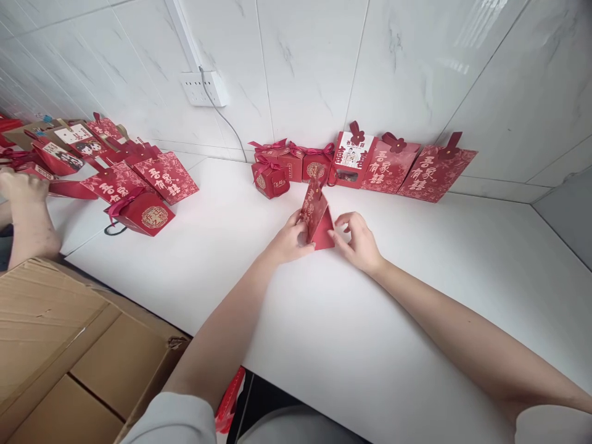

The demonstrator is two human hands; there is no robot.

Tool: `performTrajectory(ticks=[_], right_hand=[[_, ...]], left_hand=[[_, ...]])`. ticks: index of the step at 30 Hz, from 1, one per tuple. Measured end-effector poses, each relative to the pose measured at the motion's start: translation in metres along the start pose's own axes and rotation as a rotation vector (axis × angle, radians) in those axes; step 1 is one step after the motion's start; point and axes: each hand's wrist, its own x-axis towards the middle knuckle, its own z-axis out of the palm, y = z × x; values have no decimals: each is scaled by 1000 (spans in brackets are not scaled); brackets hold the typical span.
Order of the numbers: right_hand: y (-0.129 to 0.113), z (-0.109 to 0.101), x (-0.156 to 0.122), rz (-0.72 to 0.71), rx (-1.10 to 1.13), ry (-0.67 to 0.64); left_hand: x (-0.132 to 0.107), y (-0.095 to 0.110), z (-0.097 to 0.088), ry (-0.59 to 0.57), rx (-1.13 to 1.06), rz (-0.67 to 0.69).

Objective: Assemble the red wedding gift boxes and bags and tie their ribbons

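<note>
A red gift box [322, 231] with gold characters on its printed face stands upright on the white table, its plain red side turned partly toward me. My left hand [292, 238] grips its left side, thumb low near the bottom edge. On the other side, my right hand [355, 240] has its fingers curled, with the thumb and fingertips at the box's right edge. Behind it stand small red boxes with ribbon bows [271, 177] and three taller red boxes with flower tags, one of them a box with a white picture panel [354, 159].
More red gift boxes [150, 213] cluster at the left of the white table [296, 333]. Another person's hand [23, 185] is at the far left. An open cardboard carton [102, 364] stands at lower left. A socket [203, 88] with a grey cable is on the tiled wall.
</note>
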Motion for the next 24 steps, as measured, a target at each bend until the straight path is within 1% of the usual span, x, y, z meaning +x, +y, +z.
performTrajectory(ticks=[2,3,6,9,11,13,16,20,22,24], right_hand=[[1,2,0,1,122,8],[3,4,1,27,179,-23],[9,6,1,175,334,-169],[13,6,1,313,477,-222],[14,4,2,375,540,-202],[15,2,4,435,585,-153],[17,0,7,517,604,-83],[22,1,9,579,615,-88],[25,3,9,566,638,-87],[29,5,9,528,634,-43]], left_hand=[[0,-4,-3,-67,-25,-11],[0,-4,-4,-95,-37,-25],[-1,-3,-8,-146,-39,-56],[-2,1,-11,-146,-20,-58],[-3,4,-12,-132,-13,-65],[-3,6,-14,-108,17,-78],[-4,7,-16,-94,91,-84],[-4,7,-16,-103,169,-84],[-3,4,-14,-55,186,-115],[-1,0,-11,41,177,-170]])
